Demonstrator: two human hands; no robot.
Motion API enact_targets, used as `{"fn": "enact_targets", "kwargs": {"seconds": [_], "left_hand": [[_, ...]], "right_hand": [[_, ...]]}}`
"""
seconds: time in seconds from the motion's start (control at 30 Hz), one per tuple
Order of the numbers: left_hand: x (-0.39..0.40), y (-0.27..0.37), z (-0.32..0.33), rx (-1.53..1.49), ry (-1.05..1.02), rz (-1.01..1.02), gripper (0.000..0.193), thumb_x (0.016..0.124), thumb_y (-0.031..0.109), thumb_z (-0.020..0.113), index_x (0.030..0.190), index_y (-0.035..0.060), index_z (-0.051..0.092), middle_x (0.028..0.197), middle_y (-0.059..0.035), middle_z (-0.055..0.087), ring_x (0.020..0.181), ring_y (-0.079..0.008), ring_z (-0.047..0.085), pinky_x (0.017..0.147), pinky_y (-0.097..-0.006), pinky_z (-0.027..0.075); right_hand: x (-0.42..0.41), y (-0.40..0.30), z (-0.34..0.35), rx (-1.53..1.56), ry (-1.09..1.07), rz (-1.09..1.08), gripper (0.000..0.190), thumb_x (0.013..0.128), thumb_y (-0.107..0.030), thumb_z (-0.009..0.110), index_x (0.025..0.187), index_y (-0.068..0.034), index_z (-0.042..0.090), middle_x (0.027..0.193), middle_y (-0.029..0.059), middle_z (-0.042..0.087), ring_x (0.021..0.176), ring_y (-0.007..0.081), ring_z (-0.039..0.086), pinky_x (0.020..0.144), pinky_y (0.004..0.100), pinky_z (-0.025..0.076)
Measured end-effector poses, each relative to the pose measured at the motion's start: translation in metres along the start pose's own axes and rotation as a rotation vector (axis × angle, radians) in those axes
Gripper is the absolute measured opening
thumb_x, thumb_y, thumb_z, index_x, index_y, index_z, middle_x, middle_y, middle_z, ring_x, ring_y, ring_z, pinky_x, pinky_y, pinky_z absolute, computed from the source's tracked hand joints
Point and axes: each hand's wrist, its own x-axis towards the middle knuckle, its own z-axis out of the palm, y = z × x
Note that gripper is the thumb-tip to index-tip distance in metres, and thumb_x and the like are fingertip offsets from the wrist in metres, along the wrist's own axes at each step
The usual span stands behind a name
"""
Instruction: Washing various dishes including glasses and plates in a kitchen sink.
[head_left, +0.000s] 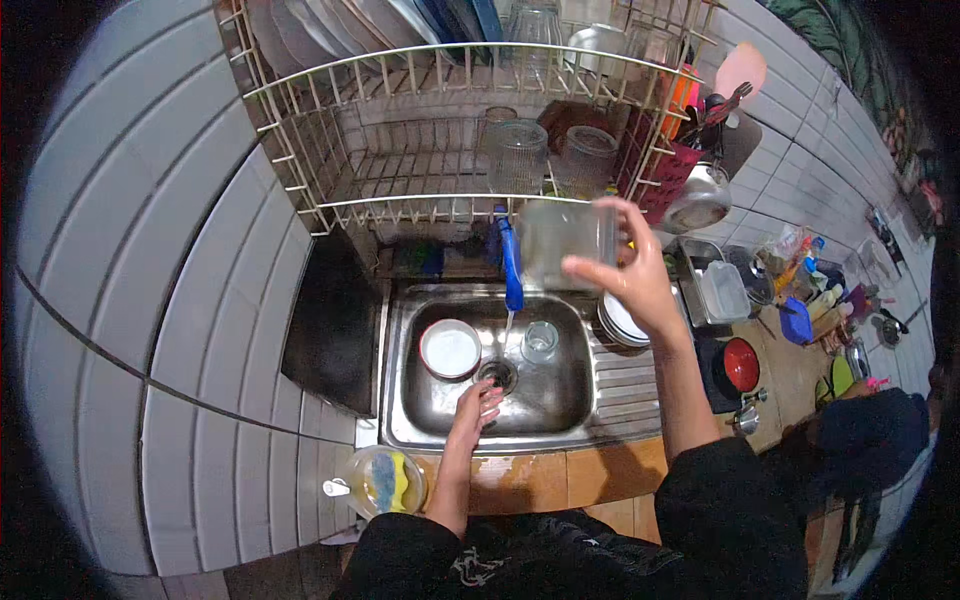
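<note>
My right hand (637, 274) is raised above the far right part of the sink, shut around a clear jar or container (568, 244), blurred and tilted on its side. Low in the steel sink (551, 416), my left hand (478, 411) is empty with its fingers apart, close to the drain (496, 375). Water runs in a thin stream (509, 334) from the blue tap spout (511, 262). A white bowl with a red rim (450, 349) sits at the basin's left side, and a glass (540, 341) stands at its right.
Overhead hangs a wire dish rack (465, 199) with plates and glasses (517, 154). White dishes (624, 321) are stacked on the ridged drainboard (626, 382). A tub with a sponge (386, 480) stands front left. Rightward are a metal tray (694, 289) and a red bowl (741, 364).
</note>
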Motion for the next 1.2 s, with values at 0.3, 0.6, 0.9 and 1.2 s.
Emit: {"fn": "enact_targets", "kwargs": {"seconds": [0.3,0.6,0.9,1.2], "left_hand": [[-0.03,-0.018,-0.003,0.173,0.019,0.009,0.028,0.084,0.024,0.045,0.107,0.0077,0.044,0.099,-0.01,0.057,0.084,-0.0171,0.057,0.071,-0.028,0.046],[-0.049,-0.028,-0.02,0.149,-0.072,0.057,0.025,0.085,0.021,0.044,0.105,0.0062,0.044,0.095,-0.0104,0.059,0.084,-0.0163,0.057,0.071,-0.0268,0.045],[-0.059,-0.026,-0.024,0.141,-0.129,0.084,0.027,0.086,0.024,0.045,0.106,0.0066,0.047,0.095,-0.0086,0.058,0.082,-0.0138,0.055,0.07,-0.0257,0.043],[-0.052,-0.032,-0.01,0.21,-0.166,0.096,0.027,0.086,0.025,0.044,0.105,0.0066,0.048,0.095,-0.0093,0.058,0.083,-0.0137,0.055,0.07,-0.0249,0.042]], "right_hand": [[0.076,0.0,0.076,-0.15,0.214,-0.262,0.07,0.055,-0.033,0.079,0.109,-0.005,0.043,0.104,0.0188,0.049,0.096,0.0241,0.052,0.08,0.0352,0.043],[0.161,0.036,0.132,-0.863,0.081,-0.26,0.089,0.054,-0.042,0.073,0.127,-0.01,0.034,0.124,0.0244,0.034,0.109,0.0392,0.043,0.088,0.041,0.041],[0.216,0.029,0.136,-1.088,-0.244,0.17,0.105,0.051,-0.054,0.069,0.135,-0.015,0.018,0.132,0.0209,0.03,0.113,0.034,0.042,0.09,0.0432,0.04],[0.179,-0.018,0.109,-1.07,-0.415,0.225,0.101,0.049,-0.061,0.066,0.126,-0.003,0.036,0.127,0.0168,0.04,0.117,0.0273,0.039,0.095,0.0369,0.033]]}}
